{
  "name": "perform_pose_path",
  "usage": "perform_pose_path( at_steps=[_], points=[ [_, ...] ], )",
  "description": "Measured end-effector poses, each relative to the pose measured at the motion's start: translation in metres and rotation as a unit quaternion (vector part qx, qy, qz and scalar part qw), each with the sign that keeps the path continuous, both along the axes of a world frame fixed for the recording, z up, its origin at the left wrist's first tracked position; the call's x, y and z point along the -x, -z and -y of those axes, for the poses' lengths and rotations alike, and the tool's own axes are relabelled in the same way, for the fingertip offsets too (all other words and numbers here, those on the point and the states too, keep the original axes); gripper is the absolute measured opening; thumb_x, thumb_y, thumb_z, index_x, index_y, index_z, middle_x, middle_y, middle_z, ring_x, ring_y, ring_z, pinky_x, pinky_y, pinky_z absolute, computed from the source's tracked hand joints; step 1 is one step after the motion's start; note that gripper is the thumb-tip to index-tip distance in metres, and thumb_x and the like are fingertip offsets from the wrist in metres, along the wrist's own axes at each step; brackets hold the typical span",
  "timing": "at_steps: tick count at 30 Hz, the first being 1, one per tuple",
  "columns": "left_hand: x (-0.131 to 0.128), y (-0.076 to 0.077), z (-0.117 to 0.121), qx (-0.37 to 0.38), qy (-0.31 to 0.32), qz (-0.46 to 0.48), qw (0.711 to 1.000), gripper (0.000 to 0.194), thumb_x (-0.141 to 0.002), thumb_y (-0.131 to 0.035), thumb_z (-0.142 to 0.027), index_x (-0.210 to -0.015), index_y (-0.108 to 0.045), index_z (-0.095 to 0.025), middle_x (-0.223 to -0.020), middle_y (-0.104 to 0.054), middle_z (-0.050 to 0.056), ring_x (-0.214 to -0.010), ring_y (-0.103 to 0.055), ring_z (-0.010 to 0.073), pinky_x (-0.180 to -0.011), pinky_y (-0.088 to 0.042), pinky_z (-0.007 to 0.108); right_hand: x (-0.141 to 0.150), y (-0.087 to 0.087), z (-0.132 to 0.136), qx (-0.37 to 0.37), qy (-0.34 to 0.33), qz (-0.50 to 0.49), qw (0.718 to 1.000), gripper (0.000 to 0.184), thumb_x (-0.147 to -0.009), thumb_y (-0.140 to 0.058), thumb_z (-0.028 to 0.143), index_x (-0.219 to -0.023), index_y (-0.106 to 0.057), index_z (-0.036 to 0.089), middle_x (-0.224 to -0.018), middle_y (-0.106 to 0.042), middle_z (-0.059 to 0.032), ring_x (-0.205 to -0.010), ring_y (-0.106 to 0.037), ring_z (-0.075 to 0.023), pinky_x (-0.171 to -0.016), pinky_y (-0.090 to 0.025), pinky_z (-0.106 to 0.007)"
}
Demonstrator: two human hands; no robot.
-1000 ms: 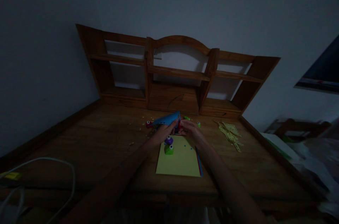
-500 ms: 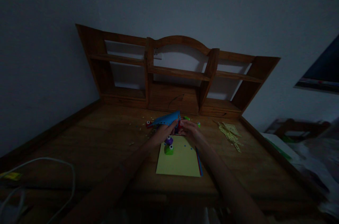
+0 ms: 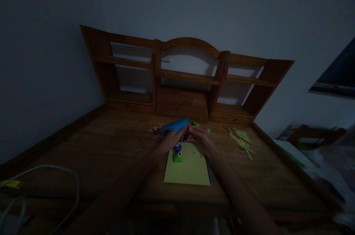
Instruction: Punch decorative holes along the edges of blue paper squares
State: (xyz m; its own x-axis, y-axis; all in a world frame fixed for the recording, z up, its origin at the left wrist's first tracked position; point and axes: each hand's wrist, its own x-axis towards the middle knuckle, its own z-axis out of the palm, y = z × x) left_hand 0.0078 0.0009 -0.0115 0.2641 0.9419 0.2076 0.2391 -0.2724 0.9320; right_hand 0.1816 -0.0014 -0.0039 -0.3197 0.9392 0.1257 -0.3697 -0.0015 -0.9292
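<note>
My left hand (image 3: 174, 138) is closed on a sheet of blue paper (image 3: 174, 125) that has a row of small holes along its edge. Close beside it, my right hand (image 3: 198, 133) is wrapped round a small red craft punch (image 3: 189, 131) at the paper's right end; the fingers partly cover it. Just below my hands, a purple punch (image 3: 176, 147) and a green punch (image 3: 177, 157), each with a bulging eye, rest on a pale yellow sheet (image 3: 188, 172). Another red punch (image 3: 156, 130) lies left of the blue paper.
More green punches (image 3: 208, 130) sit behind and right of my hands. Tiny paper bits lie scattered on the wooden desk (image 3: 111, 153). To the right is a heap of punched yellow strips (image 3: 240, 139). A wooden shelf unit (image 3: 188, 76) stands at the back; a white cable (image 3: 55, 167) loops at left.
Both hands stay almost in place with the blue paper and the red punch. The whole view has shifted very slightly; nothing else visibly moves.
</note>
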Motion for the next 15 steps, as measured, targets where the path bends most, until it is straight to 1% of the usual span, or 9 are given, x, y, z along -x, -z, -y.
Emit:
perform_pose_path(
  at_steps=[4, 12, 15],
  points=[
    [0.0001, -0.0005, 0.0003, 0.008, 0.002, -0.012, 1.0, 0.055, -0.092, -0.036, -0.061, -0.061, -0.054, -0.02, -0.058, -0.055, 0.0, -0.059, -0.053, 0.0169, -0.061, -0.041, 0.029, 0.0003, 0.001, -0.0005, 0.002, 0.0, 0.001, 1.0, 0.021, -0.075, -0.078, 0.033, -0.09, -0.073, 0.019, -0.078, -0.069, -0.0012, -0.062, -0.065, -0.0121, -0.062, -0.054, -0.024],
    [-0.0001, 0.0033, -0.001, -0.025, -0.003, -0.035, 0.999, 0.054, -0.094, -0.032, -0.058, -0.064, -0.055, -0.02, -0.061, -0.057, 0.0, -0.06, -0.054, 0.0167, -0.062, -0.042, 0.029, 0.0002, 0.0024, -0.0022, 0.011, 0.01, -0.003, 1.0, 0.026, -0.069, -0.081, 0.034, -0.089, -0.073, 0.018, -0.077, -0.071, -0.0013, -0.06, -0.066, -0.0128, -0.062, -0.054, -0.025],
    [-0.0004, 0.0024, -0.0001, -0.036, -0.004, -0.039, 0.999, 0.052, -0.094, -0.031, -0.056, -0.065, -0.054, -0.019, -0.061, -0.057, 0.001, -0.061, -0.054, 0.0167, -0.062, -0.043, 0.029, 0.0003, 0.0024, -0.002, 0.012, 0.007, -0.004, 1.0, 0.025, -0.07, -0.081, 0.033, -0.087, -0.073, 0.018, -0.077, -0.071, -0.0011, -0.059, -0.066, -0.0125, -0.061, -0.054, -0.025]
  ],
)
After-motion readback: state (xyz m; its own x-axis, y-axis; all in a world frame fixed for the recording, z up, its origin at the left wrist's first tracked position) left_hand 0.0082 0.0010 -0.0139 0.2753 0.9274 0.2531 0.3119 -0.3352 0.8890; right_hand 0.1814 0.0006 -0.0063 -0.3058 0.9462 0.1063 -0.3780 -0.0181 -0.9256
